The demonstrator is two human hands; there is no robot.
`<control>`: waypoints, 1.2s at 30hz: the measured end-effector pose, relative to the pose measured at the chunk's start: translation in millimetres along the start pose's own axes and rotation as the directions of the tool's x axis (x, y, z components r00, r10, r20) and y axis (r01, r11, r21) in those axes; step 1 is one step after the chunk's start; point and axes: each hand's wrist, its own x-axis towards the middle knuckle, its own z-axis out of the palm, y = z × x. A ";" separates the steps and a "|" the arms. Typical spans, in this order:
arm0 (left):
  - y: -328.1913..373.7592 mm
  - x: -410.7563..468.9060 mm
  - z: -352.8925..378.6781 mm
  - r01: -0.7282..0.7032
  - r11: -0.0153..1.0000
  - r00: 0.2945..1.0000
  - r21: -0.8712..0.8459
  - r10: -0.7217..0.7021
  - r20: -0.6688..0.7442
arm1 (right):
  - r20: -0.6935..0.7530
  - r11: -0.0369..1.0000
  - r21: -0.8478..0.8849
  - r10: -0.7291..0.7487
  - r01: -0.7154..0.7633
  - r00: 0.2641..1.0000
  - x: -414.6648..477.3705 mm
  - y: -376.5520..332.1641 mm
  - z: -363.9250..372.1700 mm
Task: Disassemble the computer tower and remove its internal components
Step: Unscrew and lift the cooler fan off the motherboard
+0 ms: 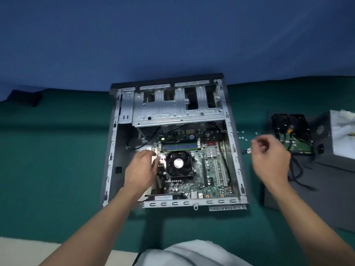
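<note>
Two hands are at work, and only one of them is inside the case [233,154]. The case lies on its side on the green cloth [57,150], open face up, which puts the circuit board [211,169] flat below us and lets us reach straight down. Our left hand [141,167] is down in it, fingers fairly straight and laid on the board's left edge, gripping nothing. The fan [179,164] sits just right of its fingertips, touching or nearly so. We judge the hand is there to steady the board or feel for a fastening, since board and fan are not yet out. Beyond the fingertips run the memory slots [180,145], and further beyond is the metal drive cage [178,112].

Our right hand [269,156] hovers outside the case, right of its side wall, fingers loosely curled. It is blurred, so we cannot tell whether it pinches anything. A small dark piece [247,151] with a pale tip shows just left of its fingers; whether it is held or lying there, we cannot tell. Loose screws [242,135] lie scattered just beyond this hand, probably parked there to stay together. The hard drive [294,135], already out, lies beyond and right of the hand, with black cables [295,169] trailing right of the wrist
</note>
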 end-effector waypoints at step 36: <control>-20.1 14.2 14.6 0.056 0.990 0.769 0.132 -0.127 0.626 | 0.867 0.281 -0.237 -0.370 0.930 0.333 -44.2 -145.8 194.3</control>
